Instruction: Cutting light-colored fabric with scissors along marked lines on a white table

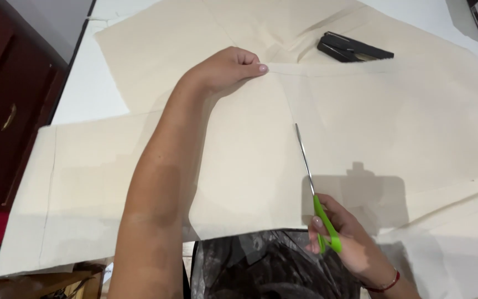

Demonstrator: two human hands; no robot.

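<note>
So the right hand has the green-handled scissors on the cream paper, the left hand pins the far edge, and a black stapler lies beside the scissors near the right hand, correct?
Not quite. The black stapler lies at the far end of the cream paper, beyond the left hand, not near the right hand. The head view shows it. The green-handled scissors are as you said.

Left hand (229, 69) pinches cream paper (250, 166); right hand (349, 243) grips green-handled scissors (315, 194).

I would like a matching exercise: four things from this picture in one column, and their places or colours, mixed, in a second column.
Things:
1. scissors
2. stapler
3. left hand
4. plastic bag

Places or colours:
a. black, lying at the far side of the paper
b. dark and crinkled, at the near table edge
c. green handles, held in the right hand
d. pinching the far edge of the paper sheet

Pairs: 1-c, 2-a, 3-d, 4-b
</note>
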